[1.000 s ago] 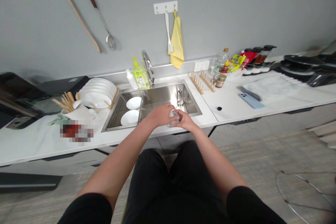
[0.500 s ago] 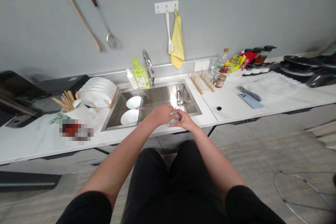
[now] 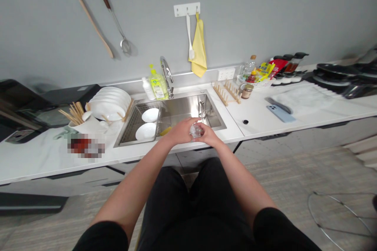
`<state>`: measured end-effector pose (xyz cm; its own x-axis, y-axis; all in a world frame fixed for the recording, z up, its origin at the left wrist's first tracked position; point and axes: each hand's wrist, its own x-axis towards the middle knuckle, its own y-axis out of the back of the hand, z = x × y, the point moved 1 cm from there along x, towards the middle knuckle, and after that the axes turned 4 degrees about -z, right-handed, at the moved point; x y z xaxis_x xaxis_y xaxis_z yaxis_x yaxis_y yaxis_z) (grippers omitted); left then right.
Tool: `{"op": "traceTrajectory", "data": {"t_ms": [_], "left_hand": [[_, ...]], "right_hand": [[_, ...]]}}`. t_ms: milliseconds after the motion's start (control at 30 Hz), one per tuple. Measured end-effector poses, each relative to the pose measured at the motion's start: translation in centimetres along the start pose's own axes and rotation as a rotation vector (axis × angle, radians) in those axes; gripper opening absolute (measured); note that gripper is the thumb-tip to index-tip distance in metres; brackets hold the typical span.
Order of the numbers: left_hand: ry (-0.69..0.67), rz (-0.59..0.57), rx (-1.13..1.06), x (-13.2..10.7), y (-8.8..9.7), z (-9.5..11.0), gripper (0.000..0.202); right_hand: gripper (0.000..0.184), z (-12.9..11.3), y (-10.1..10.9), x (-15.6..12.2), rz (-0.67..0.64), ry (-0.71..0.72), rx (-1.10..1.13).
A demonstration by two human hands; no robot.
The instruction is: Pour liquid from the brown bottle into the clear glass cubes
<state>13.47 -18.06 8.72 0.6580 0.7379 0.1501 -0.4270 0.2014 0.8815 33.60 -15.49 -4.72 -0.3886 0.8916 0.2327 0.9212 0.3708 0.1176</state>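
Note:
Between my two hands, over the front edge of the steel sink (image 3: 188, 104), is a small clear container (image 3: 195, 131) that looks like glass. My left hand (image 3: 182, 130) curls around its left side, and my right hand (image 3: 208, 135) grips it from the right with thumb and fingers. The fingers hide much of its shape. Just left of my left hand, a yellow piece (image 3: 165, 130), perhaps a sponge, lies partly covered in the sink. White bowls (image 3: 146, 131) sit in the wire basket (image 3: 134, 120) at the sink's left side.
Behind the sink stand a faucet (image 3: 166, 72) and a yellow-green soap bottle (image 3: 159, 85). Stacked white plates (image 3: 110, 104) and a chopstick holder (image 3: 86, 124) are on the left. Rightward are a wooden rack (image 3: 226, 92), a jar (image 3: 247, 91), a black cap (image 3: 245, 122) and a phone (image 3: 280, 113).
My left hand has shifted slightly down and turned on the container, which shows more between my hands. More of the yellow piece in the sink is visible. My right hand stays nearly in place.

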Motion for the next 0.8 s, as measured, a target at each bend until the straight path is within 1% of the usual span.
{"op": "traceTrajectory", "data": {"t_ms": [33,100,133,167,200,267,300,367,433,500,533,600,667,700,733,800], "left_hand": [[0.041,0.045,0.002,-0.1,-0.1,0.1,0.076],[0.176,0.130,0.021,-0.4,-0.4,0.2,0.069],[0.238,0.158,0.034,-0.5,-0.6,0.3,0.066],[0.271,0.168,0.055,-0.6,-0.9,0.3,0.061],[0.272,0.165,0.084,-0.7,-1.1,0.4,0.056],[0.223,0.153,0.138,-0.9,-1.6,0.3,0.046],[0.192,0.154,0.139,-1.0,-1.8,0.1,0.044],[0.129,0.153,0.053,-1.2,-2.2,-0.4,0.052],[0.064,0.146,-0.076,-1.3,-2.6,-0.8,0.068],[0.040,0.162,-0.138,-1.3,-2.9,-1.1,0.076],[0.069,0.188,-0.135,-1.2,-3.0,-1.2,0.078],[0.192,0.250,-0.103,-1.1,-3.1,-1.2,0.078],[0.326,0.287,-0.097,-1.1,-3.1,-1.2,0.070],[0.367,0.295,-0.115,-1.1,-3.1,-1.2,0.065],[0.384,0.299,-0.146,-1.1,-3.1,-1.4,0.060],[0.371,0.314,-0.228,-1.3,-3.2,-1.7,0.055]], "right_hand": [[0.092,-0.1,0.0,0.0,0.003,0.001,0.003],[0.091,-0.2,-0.1,0.0,0.014,0.000,0.005],[0.091,-0.3,-0.1,0.0,0.016,0.000,0.002],[0.091,-0.3,-0.1,0.1,0.016,0.002,-0.002],[0.091,-0.3,-0.1,0.0,0.014,0.007,-0.008],[0.091,-0.4,-0.1,0.0,0.007,0.021,-0.025],[0.090,-0.5,0.0,0.0,0.009,0.025,-0.037],[0.089,-0.7,0.0,-0.1,0.012,0.022,-0.066],[0.086,-0.9,0.0,-0.1,0.015,0.018,-0.086],[0.084,-1.0,-0.1,-0.2,0.014,0.019,-0.084],[0.084,-1.0,-0.2,-0.2,0.012,0.016,-0.071],[0.087,-1.0,-0.2,-0.2,0.017,0.003,-0.036],[0.092,-0.9,-0.3,-0.2,0.026,-0.012,-0.001],[0.092,-0.9,-0.3,-0.2,0.032,-0.013,0.015],[0.093,-0.9,-0.3,-0.1,0.035,-0.012,0.028],[0.092,-0.9,-0.2,-0.1,0.022,-0.009,0.047]]}}
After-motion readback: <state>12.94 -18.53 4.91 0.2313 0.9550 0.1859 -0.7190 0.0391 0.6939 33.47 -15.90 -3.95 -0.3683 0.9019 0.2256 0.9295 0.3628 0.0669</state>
